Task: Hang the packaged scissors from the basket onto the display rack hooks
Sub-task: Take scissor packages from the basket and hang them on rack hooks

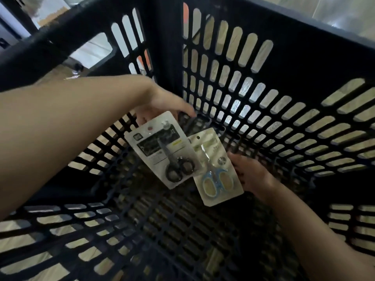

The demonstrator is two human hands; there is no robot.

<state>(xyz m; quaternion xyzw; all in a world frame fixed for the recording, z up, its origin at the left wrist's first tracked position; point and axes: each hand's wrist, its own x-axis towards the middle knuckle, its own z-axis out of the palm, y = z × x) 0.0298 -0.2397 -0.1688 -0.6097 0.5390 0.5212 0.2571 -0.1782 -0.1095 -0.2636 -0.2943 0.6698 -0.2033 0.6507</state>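
Observation:
Both my arms reach down inside a deep black slotted basket (284, 63). My left hand (162, 102) grips the top edge of a white card pack holding black-handled scissors (162, 151), lifted off the basket floor. My right hand (249, 173) holds the right edge of a second pack with blue-handled scissors (217, 169), which lies just right of and partly under the first pack. Further dark packaging (192, 120) shows behind the left hand at the basket's far corner, blurred. No display rack or hooks are in view.
The basket's dark grid floor (182, 230) spreads below the packs, and its walls rise on all sides. Through the slots a light floor shows. Beyond the rim at top left stand pale furniture and a cardboard box (54, 15).

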